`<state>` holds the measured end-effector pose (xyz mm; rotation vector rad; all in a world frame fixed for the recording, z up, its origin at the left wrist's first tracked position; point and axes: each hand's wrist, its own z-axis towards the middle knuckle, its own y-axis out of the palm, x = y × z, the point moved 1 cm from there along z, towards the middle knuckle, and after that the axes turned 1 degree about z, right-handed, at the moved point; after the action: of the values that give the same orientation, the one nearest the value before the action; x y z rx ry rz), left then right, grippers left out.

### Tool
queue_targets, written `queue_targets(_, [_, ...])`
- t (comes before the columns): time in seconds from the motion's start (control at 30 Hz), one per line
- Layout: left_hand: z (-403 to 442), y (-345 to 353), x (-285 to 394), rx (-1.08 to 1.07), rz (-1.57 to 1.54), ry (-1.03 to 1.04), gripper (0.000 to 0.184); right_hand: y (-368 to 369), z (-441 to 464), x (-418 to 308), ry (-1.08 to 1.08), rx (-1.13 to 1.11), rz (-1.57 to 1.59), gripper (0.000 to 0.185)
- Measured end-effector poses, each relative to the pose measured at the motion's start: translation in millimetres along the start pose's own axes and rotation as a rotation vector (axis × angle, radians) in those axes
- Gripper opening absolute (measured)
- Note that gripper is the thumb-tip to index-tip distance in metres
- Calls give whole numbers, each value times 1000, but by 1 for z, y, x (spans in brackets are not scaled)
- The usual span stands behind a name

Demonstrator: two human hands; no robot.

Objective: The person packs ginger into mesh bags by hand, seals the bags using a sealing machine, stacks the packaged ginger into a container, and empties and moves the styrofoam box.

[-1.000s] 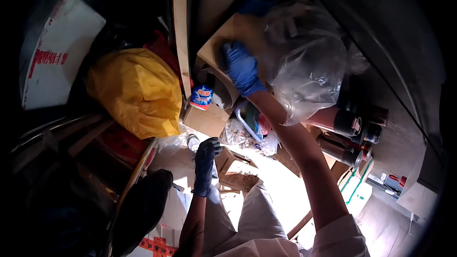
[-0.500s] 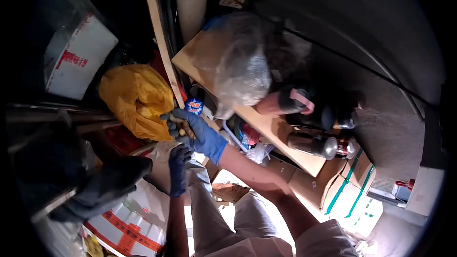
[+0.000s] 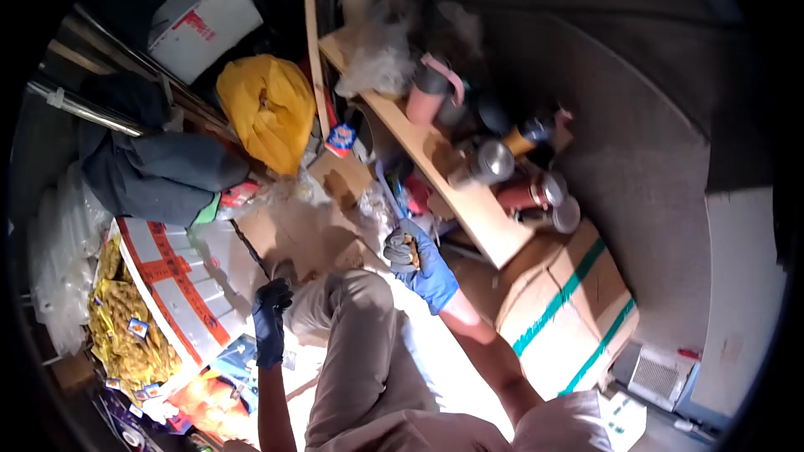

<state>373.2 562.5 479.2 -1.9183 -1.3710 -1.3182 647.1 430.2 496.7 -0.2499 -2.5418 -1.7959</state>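
My left hand (image 3: 270, 324), in a dark blue glove, is closed beside a white box with red tape (image 3: 180, 272); whatever it may hold is too small to make out. My right hand (image 3: 425, 272), in a blue glove with grey fingertips, is curled closed in front of the wooden shelf board (image 3: 440, 176). Something brownish shows between its fingers, but I cannot tell what. A clear plastic bag (image 3: 374, 208) lies just beyond it.
Flasks (image 3: 490, 161) and a pink cup (image 3: 425, 96) stand on the board. A yellow bag (image 3: 268, 109) hangs at upper left, near a blue-and-red packet (image 3: 340, 140). A green-taped carton (image 3: 569, 310) is at right, yellow packets (image 3: 126, 318) at lower left.
My right hand has come down from the board, past the yellow bag, toward my lap. My left hand has shifted left. The view has swung, showing more of the white box and carton.
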Motion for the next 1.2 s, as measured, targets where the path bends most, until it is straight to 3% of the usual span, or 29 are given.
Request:
queue_targets(0.1, [-37,-5,-2,-27,56,-8,25,-19,-41,24,69,90,153,29])
queue_targets(0.13, [-46,-7,-3,7,68,-16,26,-10,-62,33,-49,151,-57,28])
queue_targets(0.2, [-63,0,-8,-70,147,-18,29,-5,-95,41,0,127,60,30])
queue_targets(0.27, [-75,7,-15,-88,121,55,31,-22,-121,49,22,117,-48,29])
queue_targets(0.47, [-126,16,-43,-150,130,111,32,-40,-212,90,-264,503,-507,27])
queue_targets(0.53, [-155,7,-57,-136,121,84,32,-69,-224,104,-68,57,-9,24])
queue_targets(0.6, [-195,-5,-72,-86,113,103,33,-75,-249,121,29,60,71,20])
queue_targets(0.67, [-239,-22,-96,-49,85,120,32,-66,-274,140,-47,274,95,29])
queue_targets(0.73, [-290,-39,-115,6,132,138,32,-89,-304,149,114,239,142,28])
queue_targets(0.8, [-346,-64,-143,83,191,198,31,-94,-331,159,113,161,14,26])
queue_targets(0.83, [-375,-75,-156,167,138,176,31,-78,-347,165,56,395,-102,26])
queue_targets(0.87, [-406,-85,-165,185,100,195,30,-77,-360,168,139,265,-91,25])
queue_targets(0.93, [-457,-105,-191,260,-85,88,32,-77,-378,171,119,351,-145,28])
queue_targets(1.0, [-481,-100,-202,451,-159,88,28,-70,-376,169,299,201,-92,33])
queue_targets(1.07, [-510,-95,-205,541,-266,99,27,-57,-379,180,226,325,-299,34])
queue_targets(1.13, [-540,-75,-201,633,-352,157,26,-58,-374,183,437,145,-229,33])
queue_targets(1.2, [-566,-62,-216,692,-418,285,25,-53,-374,200,434,299,-386,31])
